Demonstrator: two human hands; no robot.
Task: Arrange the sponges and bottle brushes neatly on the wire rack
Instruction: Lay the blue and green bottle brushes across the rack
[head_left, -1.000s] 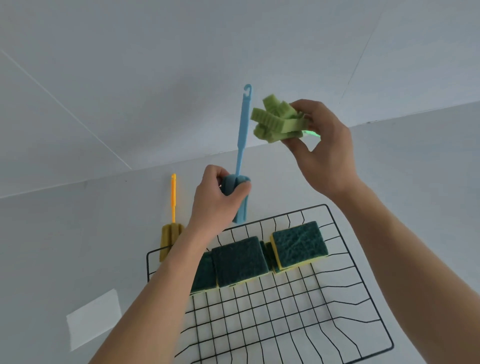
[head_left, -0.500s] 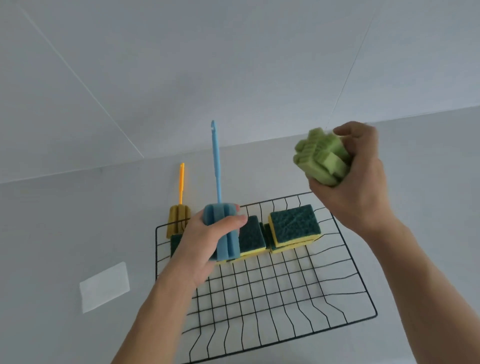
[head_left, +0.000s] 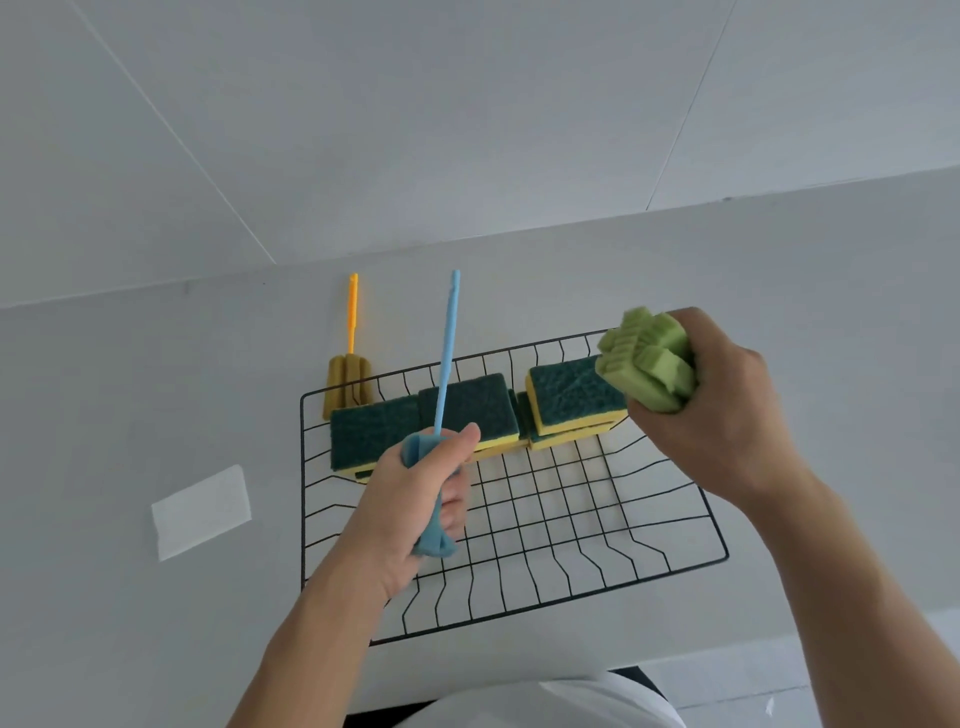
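Note:
A black wire rack (head_left: 675, 564) lies on the white counter. Several green-and-yellow sponges (head_left: 574, 395) sit in a row along its far side. My left hand (head_left: 410, 499) grips the foam head of a blue bottle brush (head_left: 448, 353) over the rack's left half, its handle pointing away from me. My right hand (head_left: 722, 410) holds the foam head of a green bottle brush (head_left: 644, 358) above the rack's far right corner; its handle is hidden. An orange-handled bottle brush (head_left: 349, 374) with a yellow foam head lies on the counter just beyond the rack's far left corner.
A white paper slip (head_left: 201, 512) lies on the counter left of the rack. The wall rises right behind the counter. The counter's near edge (head_left: 779, 660) runs just in front of the rack, with my white shirt below it.
Both hands came down and toward me. The blue brush moved from behind the rack to over its left half. The green brush dropped to the rack's far right corner.

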